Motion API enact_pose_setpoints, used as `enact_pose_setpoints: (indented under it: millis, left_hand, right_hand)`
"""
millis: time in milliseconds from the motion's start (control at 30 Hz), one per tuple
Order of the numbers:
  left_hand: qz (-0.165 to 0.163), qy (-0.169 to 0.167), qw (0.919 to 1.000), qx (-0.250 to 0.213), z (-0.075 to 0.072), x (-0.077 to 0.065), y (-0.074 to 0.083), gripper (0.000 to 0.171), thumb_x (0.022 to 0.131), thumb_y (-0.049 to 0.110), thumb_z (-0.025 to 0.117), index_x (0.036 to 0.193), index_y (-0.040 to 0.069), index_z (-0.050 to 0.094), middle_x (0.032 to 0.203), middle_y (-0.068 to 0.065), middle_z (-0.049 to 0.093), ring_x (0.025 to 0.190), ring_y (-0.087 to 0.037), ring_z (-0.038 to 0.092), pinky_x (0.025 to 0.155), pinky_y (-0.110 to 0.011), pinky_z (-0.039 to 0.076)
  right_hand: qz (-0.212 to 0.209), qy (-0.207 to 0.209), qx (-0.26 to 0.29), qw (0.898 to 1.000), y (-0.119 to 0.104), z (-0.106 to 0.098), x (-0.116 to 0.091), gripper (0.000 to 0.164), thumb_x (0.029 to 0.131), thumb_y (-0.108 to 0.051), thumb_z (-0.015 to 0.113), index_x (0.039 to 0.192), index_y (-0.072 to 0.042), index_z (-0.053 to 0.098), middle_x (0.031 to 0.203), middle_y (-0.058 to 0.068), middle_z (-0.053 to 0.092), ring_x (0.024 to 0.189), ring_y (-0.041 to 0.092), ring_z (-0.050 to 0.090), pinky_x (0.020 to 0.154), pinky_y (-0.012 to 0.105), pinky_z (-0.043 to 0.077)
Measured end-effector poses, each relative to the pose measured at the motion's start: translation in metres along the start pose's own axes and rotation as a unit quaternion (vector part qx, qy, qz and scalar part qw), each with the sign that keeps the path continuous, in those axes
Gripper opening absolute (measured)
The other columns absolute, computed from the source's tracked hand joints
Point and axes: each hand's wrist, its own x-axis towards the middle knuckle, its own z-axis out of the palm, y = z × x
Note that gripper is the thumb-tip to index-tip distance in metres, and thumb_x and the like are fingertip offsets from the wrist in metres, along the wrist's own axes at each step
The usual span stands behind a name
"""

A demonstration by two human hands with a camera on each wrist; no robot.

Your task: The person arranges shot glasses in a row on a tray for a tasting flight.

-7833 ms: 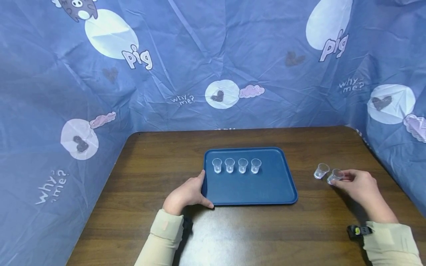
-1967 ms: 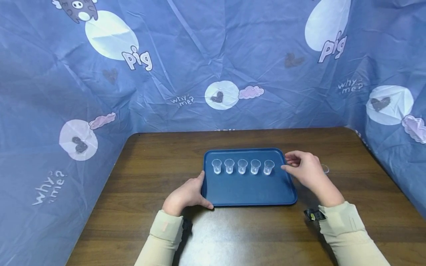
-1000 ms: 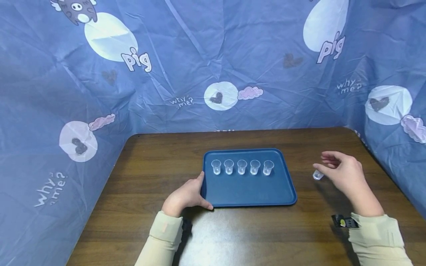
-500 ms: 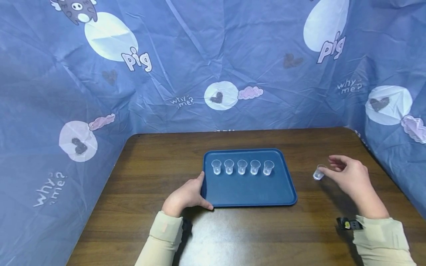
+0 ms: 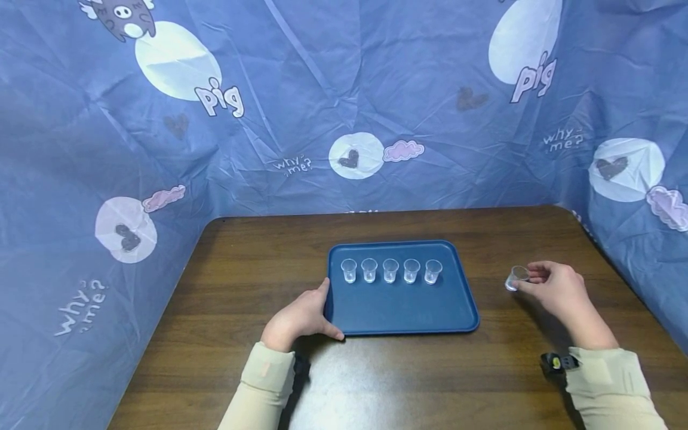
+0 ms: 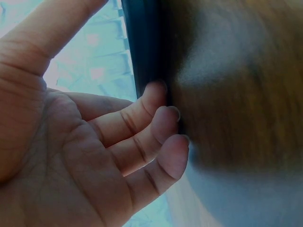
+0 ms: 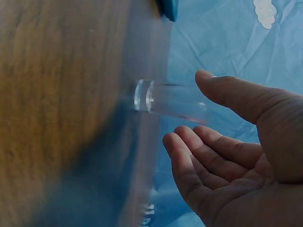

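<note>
In the head view, a blue tray (image 5: 398, 310) lies on the table, with several small clear plastic cups (image 5: 390, 272) upright in a row along its far part. My left hand (image 5: 298, 313) rests against the tray's left edge and near-left corner, fingers spread; in the left wrist view its fingertips (image 6: 165, 125) touch the dark rim. Right of the tray one more clear cup (image 5: 516, 278) stands on the table. My right hand (image 5: 564, 292) is at this cup, thumb on the near side and fingers beyond. The right wrist view shows the cup (image 7: 175, 101) between spread thumb and fingers; contact is unclear.
The brown wooden table (image 5: 258, 263) runs under everything. A blue printed cloth (image 5: 301, 119) hangs behind it and along both sides. A black wrist camera (image 5: 559, 362) sits at the right sleeve.
A further cup came from the right side and now ends the row on the tray. My right hand moved back right, hovered, then lowered around the last cup. The left hand stayed put.
</note>
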Motion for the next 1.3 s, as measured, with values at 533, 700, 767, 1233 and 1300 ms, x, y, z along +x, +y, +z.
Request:
enact_pose_setpoints:
  millis: [533,700,767,1233,1300]
  left_hand:
    - [0.002,0.001,1.0,-0.002,0.0,-0.001,-0.001,0.13,0.068,0.036,0.097,0.158,-0.011,0.016,0.152,-0.03,0.039,0.136,-0.037,0.045,0.11,-0.046,0.038]
    - [0.001,0.002,1.0,-0.004,0.0,-0.001,0.0,0.13,0.068,0.036,0.098,0.158,-0.01,0.015,0.151,-0.03,0.04,0.135,-0.036,0.046,0.109,-0.046,0.038]
    - [0.0,0.001,1.0,-0.004,0.0,-0.001,0.0,0.13,0.068,0.036,0.097,0.158,-0.01,0.015,0.151,-0.03,0.041,0.135,-0.036,0.046,0.109,-0.046,0.038]
    - [-0.001,-0.001,1.0,0.001,0.0,0.0,0.0,0.129,0.069,0.037,0.097,0.158,-0.01,0.015,0.152,-0.03,0.04,0.136,-0.036,0.045,0.11,-0.046,0.037]
    - [-0.001,-0.002,1.0,0.002,0.0,0.0,0.0,0.129,0.069,0.037,0.097,0.158,-0.01,0.016,0.152,-0.03,0.04,0.136,-0.036,0.045,0.11,-0.046,0.038]
  right_hand:
    - [-0.008,0.006,-0.002,1.0,0.006,0.013,0.003,0.036,0.082,-0.019,0.086,0.097,0.01,0.072,0.082,0.013,0.073,0.074,0.023,0.068,0.072,0.042,0.047]
    - [-0.009,0.014,-0.006,1.0,0.002,0.014,0.002,0.035,0.083,-0.02,0.086,0.096,0.009,0.072,0.082,0.012,0.073,0.075,0.022,0.068,0.072,0.042,0.047]
    - [-0.014,0.018,-0.008,1.0,-0.002,0.014,0.002,0.035,0.083,-0.022,0.086,0.097,0.008,0.073,0.083,0.012,0.073,0.076,0.024,0.068,0.072,0.042,0.047]
    - [-0.053,-0.037,0.033,0.997,-0.054,0.031,0.008,0.03,0.086,-0.017,0.083,0.103,0.005,0.071,0.089,0.012,0.072,0.081,0.027,0.068,0.065,0.036,0.054]
    - [-0.055,-0.047,0.036,0.997,-0.061,0.036,0.009,0.03,0.086,-0.016,0.083,0.103,0.005,0.07,0.088,0.011,0.071,0.081,0.026,0.068,0.065,0.035,0.054]
